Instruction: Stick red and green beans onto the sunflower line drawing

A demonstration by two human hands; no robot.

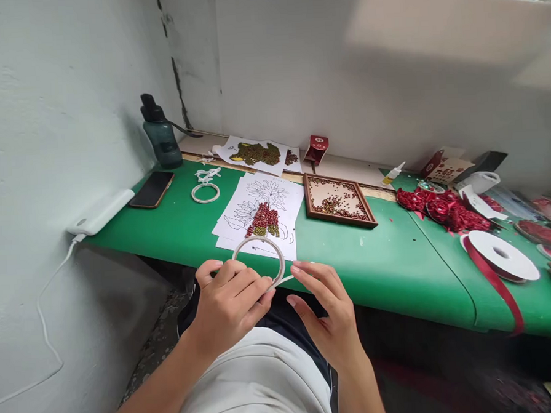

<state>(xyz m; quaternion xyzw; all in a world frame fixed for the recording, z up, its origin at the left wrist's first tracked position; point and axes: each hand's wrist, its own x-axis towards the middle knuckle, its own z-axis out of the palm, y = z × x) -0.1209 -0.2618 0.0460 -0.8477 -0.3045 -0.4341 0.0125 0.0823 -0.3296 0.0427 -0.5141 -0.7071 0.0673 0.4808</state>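
Observation:
My left hand (229,301) is closed on a pale ring (259,253) that stands upright over my lap, just before the green table's front edge (381,287). My right hand (324,305) is beside it, fingers stretched out, the fingertips touching a thin pale strip that runs off the ring's lower right. Behind the ring lies a sheet with a flower line drawing (261,210), partly filled with red and green beads.
On the table: a second ring (205,193), a phone (152,189), a white power bank (101,212) with cable, a dark bottle (161,133), a wooden tray of beads (337,199), red ribbon flowers (442,209), a ribbon spool (502,254), a glue bottle (392,174).

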